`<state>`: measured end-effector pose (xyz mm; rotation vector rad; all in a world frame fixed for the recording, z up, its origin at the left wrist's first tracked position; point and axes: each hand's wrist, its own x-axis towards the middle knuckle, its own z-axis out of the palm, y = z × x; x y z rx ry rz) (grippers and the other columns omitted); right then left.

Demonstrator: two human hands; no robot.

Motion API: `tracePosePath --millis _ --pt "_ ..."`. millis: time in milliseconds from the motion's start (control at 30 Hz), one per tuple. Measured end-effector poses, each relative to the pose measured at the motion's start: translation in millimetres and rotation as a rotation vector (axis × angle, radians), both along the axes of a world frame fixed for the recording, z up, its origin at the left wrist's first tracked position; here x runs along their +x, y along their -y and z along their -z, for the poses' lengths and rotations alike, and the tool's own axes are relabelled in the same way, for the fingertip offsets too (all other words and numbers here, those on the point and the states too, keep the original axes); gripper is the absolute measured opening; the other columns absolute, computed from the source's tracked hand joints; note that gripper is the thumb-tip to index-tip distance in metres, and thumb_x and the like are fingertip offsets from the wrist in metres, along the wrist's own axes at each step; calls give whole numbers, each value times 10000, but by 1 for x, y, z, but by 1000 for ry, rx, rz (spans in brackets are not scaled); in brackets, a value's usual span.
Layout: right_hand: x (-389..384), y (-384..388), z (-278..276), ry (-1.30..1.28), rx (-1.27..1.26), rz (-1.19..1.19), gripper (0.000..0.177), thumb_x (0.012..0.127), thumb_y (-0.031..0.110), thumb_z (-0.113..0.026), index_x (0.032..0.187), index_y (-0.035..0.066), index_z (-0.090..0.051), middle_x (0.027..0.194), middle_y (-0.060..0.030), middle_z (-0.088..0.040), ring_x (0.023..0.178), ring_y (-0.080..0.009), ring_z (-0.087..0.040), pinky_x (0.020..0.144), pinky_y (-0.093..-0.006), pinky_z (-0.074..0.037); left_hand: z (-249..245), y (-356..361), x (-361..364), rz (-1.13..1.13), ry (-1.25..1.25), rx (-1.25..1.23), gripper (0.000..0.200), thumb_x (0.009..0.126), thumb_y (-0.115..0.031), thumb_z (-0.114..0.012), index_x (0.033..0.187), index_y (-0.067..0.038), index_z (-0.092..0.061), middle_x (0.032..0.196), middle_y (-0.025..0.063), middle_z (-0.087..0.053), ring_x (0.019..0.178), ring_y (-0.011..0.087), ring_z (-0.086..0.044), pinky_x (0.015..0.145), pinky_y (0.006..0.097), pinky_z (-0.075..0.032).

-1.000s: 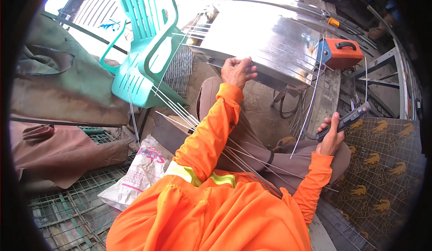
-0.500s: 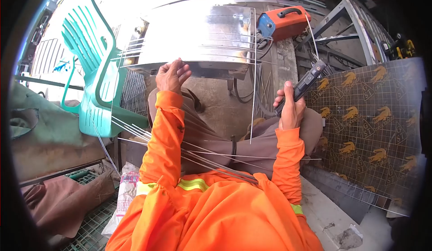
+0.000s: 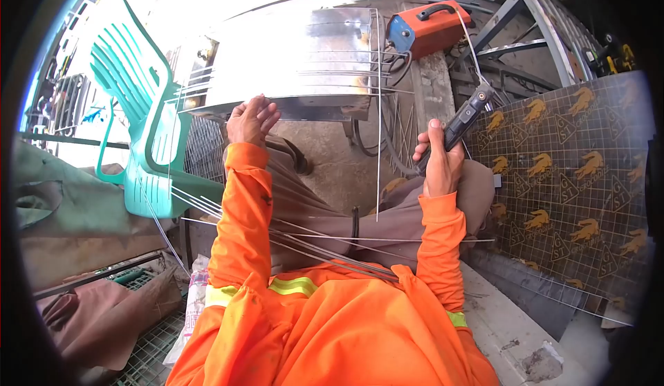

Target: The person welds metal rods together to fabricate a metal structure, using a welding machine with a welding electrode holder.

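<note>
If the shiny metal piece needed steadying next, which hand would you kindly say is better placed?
Probably the left hand: it appears at the near edge of the shiny metal piece, with no tool visible in it, while the right hand grips a black holder.

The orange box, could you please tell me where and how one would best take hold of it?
Probably by the black handle, from above: it stands as a raised bar on top of the orange box, apparently with a gap beneath. In this view, the thin rod at the tool in the right hand crosses the box's right end, so keep left.
</note>
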<state>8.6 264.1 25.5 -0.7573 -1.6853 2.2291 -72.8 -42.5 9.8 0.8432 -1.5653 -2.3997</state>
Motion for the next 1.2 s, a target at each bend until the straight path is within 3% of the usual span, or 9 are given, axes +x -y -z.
tracePosePath --millis 1200 --pt "2 -1 4 -5 16 -25 315 912 302 -672 964 8 -573 767 -49 -587 594 -95 -544 512 -243 -465 -1 4 -2 2 32 0 236 870 -62 -651 996 17 -468 891 146 -634 763 236 -688 641 334 -631"
